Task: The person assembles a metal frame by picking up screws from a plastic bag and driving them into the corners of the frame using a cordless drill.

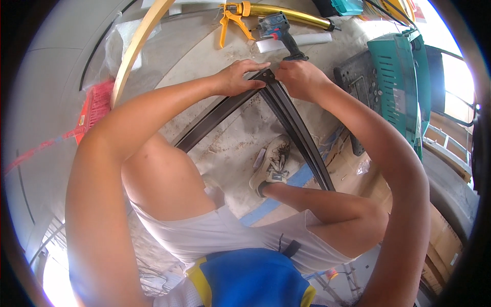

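Note:
Two dark metal profiles meet in a pointed corner, forming a frame (215,123) between my legs. Across the left profile, close to the corner, lies my left hand (240,77), its thumb on the near face and its fingers over the far side. My right hand (300,78) is closed against the right side of that corner with curled fingers; whatever they pinch is hidden. Small screw heads show at the tip of the corner. Just beyond my right hand is a blue and black cordless drill (279,33), its battery base near my knuckles.
A yellow caulking gun (286,14) lies at the back beside a white foam strip (294,42). On the left are a wooden strip (135,46) and a red dustpan (94,110). A green tool case (396,82) stands open on the right, near cardboard (442,240). My shoe (273,161) rests inside the frame's angle.

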A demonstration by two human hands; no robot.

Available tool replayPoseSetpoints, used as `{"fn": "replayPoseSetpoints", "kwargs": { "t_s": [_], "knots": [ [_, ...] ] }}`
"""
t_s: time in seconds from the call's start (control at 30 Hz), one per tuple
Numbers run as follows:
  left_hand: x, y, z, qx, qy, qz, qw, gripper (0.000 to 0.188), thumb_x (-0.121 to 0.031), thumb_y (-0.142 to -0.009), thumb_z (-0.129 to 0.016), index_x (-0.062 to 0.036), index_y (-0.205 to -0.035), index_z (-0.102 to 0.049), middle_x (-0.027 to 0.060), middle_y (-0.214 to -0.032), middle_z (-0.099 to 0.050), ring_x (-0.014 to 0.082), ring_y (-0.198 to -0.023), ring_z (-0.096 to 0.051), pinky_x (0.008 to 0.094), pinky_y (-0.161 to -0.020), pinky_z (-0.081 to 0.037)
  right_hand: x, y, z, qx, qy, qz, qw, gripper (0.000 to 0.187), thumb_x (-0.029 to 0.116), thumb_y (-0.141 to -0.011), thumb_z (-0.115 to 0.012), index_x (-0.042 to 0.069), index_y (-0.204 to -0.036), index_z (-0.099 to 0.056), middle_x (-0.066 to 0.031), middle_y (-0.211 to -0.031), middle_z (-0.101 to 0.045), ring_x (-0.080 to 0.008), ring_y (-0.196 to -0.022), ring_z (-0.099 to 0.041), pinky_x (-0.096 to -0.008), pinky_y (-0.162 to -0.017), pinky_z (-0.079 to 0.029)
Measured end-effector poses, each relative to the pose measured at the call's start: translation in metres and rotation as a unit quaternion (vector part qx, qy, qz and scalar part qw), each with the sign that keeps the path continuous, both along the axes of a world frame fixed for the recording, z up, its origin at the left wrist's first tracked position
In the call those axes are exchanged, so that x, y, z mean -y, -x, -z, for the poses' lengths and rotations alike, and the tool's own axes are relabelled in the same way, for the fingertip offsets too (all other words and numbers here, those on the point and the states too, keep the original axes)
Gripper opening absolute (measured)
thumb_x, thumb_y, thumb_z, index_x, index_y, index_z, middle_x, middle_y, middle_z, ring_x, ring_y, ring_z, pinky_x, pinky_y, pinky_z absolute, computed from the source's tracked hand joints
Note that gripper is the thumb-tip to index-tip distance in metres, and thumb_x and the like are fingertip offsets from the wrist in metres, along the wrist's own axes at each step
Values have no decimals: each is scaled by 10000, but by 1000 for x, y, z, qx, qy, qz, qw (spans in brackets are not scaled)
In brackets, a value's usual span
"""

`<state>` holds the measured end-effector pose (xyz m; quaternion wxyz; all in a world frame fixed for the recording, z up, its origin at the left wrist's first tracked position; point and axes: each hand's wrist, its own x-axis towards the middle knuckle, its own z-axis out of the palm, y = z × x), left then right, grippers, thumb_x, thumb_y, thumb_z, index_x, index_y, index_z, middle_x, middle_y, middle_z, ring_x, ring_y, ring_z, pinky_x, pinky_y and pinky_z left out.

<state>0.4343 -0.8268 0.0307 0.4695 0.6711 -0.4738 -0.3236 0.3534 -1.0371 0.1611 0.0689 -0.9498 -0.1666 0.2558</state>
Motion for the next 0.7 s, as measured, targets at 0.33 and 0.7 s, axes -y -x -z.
{"fn": "replayPoseSetpoints", "kwargs": {
  "t_s": [0.33,0.7],
  "knots": [
    [1,2,3,5,12,-2,1000,644,-323,-953,-726,-167,-1530,-487,198,-1357,-583,345,-1289,-544,398,-1125,-398,4,-8,2,81,47,-181,979,124,89,-849,-610,30,-864,-718,-122,-979,-688,-290,-942,-718,-389,-811,-594],
    [2,0,2,-1,13,-2,1000,648,-319,-946,-735,-155,-1524,-492,188,-1312,-599,335,-1246,-559,392,-1111,-406,3,-13,1,79,72,-238,965,122,85,-841,-623,32,-821,-731,-107,-987,-695,-264,-1001,-699,-377,-789,-610]
  ]
}}
